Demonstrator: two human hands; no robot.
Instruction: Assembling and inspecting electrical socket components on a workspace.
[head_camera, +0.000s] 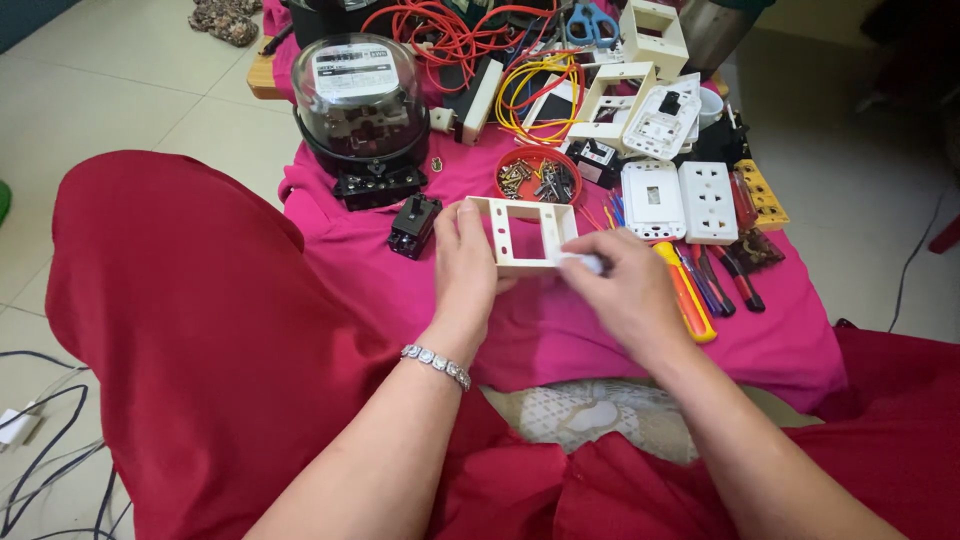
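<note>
2 hands (470, 262) over pink cloth (560, 320), pale tiled floor (150, 90), red garment (210, 340)

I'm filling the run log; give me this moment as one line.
left hand: holds white frame | right hand: small white piece at frame edge | nearby: screw bowl, screwdrivers, meter

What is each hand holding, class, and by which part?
The left hand grips the cream frame plate by its left edge. The right hand pinches a small white piece at the frame's lower right corner.
</note>
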